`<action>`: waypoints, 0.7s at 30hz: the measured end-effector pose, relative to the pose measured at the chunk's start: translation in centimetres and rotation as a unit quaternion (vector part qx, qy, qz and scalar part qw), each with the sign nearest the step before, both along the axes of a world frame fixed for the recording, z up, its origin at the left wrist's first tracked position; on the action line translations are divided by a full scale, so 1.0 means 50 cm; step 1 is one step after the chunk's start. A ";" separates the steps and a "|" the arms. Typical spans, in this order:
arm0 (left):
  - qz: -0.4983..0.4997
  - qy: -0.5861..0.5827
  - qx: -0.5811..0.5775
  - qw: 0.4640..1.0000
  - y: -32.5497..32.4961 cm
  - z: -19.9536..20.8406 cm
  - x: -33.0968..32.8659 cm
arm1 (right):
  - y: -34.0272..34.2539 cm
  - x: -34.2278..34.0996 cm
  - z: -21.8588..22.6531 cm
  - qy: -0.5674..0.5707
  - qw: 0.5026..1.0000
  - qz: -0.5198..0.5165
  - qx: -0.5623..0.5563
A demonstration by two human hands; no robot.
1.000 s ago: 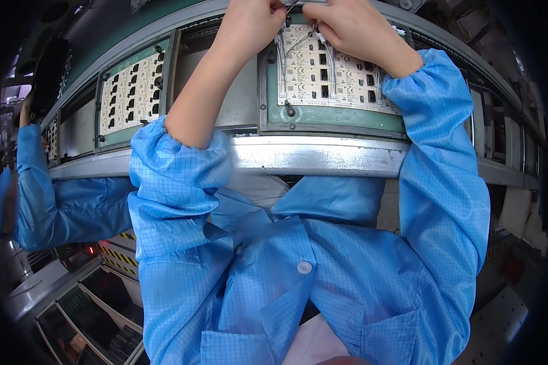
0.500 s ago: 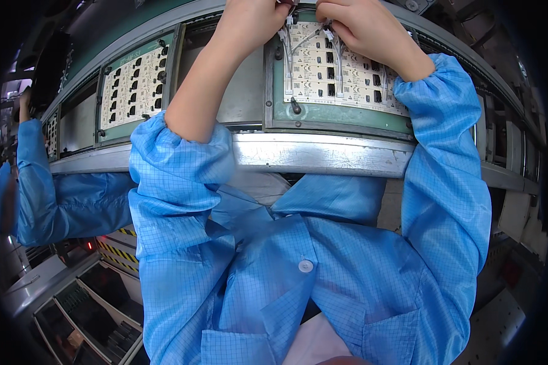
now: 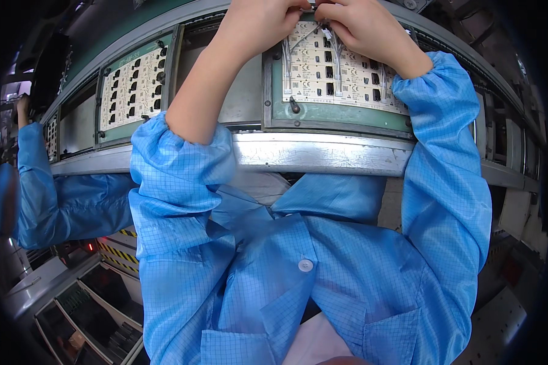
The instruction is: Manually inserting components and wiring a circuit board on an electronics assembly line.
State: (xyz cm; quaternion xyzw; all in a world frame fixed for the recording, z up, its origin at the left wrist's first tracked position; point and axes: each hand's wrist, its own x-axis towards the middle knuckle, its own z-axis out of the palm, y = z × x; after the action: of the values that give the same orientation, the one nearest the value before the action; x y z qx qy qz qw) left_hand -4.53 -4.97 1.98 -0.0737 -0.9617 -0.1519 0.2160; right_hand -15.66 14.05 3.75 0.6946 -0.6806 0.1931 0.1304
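At the top edge, my left hand (image 3: pixel 265 24) and my right hand (image 3: pixel 362 27) meet with fingertips pinched, close together over the far side of a panel of cream circuit boards (image 3: pixel 310 76). What the left fingers pinch is hidden. Thin wires with a white plug (image 3: pixel 327 33) hang right at my right fingertips, which appear to hold them. More pale wire leads (image 3: pixel 338 79) lie across the boards, beside rows of black components. The panel sits in a green fixture plate (image 3: pixel 341 115) with a black knob (image 3: pixel 295 105) near its front edge.
A metal rail (image 3: pixel 323 152) runs along the near side of the line. Further left lies a second green fixture (image 3: pixel 123 129) with a similar board panel. A person in a blue sleeve (image 3: pixel 33 152) works at the far left. A partitioned bin (image 3: pixel 94 316) stands lower left.
My left hand has shifted a little right, its fingertips now nearer those of my right hand and covering the plugs that showed beneath it. My right hand has hardly moved.
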 end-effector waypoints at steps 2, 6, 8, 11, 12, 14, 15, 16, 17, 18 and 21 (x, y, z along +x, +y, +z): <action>0.011 -0.006 -0.002 1.000 0.003 0.005 0.004 | -0.001 0.003 0.002 0.006 1.000 -0.004 0.009; -0.024 -0.023 -0.008 0.999 -0.016 0.013 0.001 | 0.004 -0.006 -0.002 -0.060 0.998 0.003 -0.023; -0.057 -0.029 0.017 0.998 -0.022 0.016 0.001 | 0.005 -0.006 0.002 -0.088 0.996 0.004 -0.010; -0.033 -0.043 0.087 0.995 -0.009 0.025 0.009 | 0.006 -0.005 0.010 -0.088 0.996 -0.007 0.009; -0.008 -0.040 0.088 0.995 0.000 0.026 0.009 | 0.005 -0.010 0.004 -0.102 0.995 -0.019 -0.005; 0.016 -0.036 0.089 0.995 0.002 0.021 0.005 | 0.003 -0.023 -0.006 -0.115 0.993 -0.030 -0.019; 0.021 -0.032 0.072 0.997 -0.002 0.013 -0.001 | 0.002 -0.032 -0.011 -0.124 0.991 -0.029 -0.031; 0.026 -0.027 0.054 0.998 -0.006 0.006 -0.004 | 0.004 -0.037 -0.013 -0.133 0.990 -0.028 -0.043; 0.028 -0.028 0.054 0.998 -0.008 0.013 -0.002 | 0.005 -0.039 -0.011 -0.133 0.990 -0.027 -0.042; 0.027 -0.021 0.067 0.997 -0.013 0.026 0.002 | 0.005 -0.040 -0.006 -0.126 0.990 -0.035 -0.053; 0.035 0.024 0.093 0.995 -0.045 0.033 0.006 | 0.022 -0.046 0.035 -0.085 0.993 -0.048 -0.068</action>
State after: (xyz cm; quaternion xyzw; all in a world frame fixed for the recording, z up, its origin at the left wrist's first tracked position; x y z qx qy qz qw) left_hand -4.26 -7.23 3.64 -0.0231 -0.9400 -0.2309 0.2501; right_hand -17.96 15.14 5.49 0.6319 -0.7071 0.2904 0.1283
